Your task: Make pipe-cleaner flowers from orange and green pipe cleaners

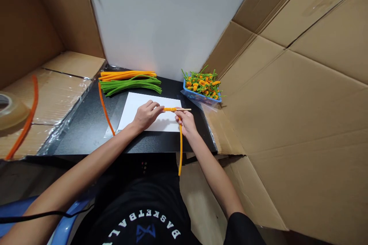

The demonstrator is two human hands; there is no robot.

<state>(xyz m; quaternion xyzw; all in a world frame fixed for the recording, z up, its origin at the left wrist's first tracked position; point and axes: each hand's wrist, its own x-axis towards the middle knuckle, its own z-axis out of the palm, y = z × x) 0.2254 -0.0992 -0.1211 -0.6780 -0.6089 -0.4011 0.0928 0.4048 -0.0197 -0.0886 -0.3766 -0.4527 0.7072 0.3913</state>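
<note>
Between my hands, above a white sheet [135, 109], lies a thin wooden stick [185, 109] with an orange pipe cleaner [169, 109] coiled round part of it. My left hand [148, 115] pinches the left end of the coil; that end of the stick is hidden by the fingers. On the other side, my right hand [186, 119] grips the pipe cleaner close to the coil's right end, by the stick. The pipe cleaner's loose tail hangs from my right hand past the table's front edge.
Bundles of orange pipe cleaners [126, 74] and green pipe cleaners [132, 85] lie at the back left. A blue basket [201, 97] at the back right holds small orange-and-green flowers. Single orange pipe cleaners [105, 109] and a tape roll [14, 113] are left. Cardboard walls [301, 103] flank the black table [86, 130].
</note>
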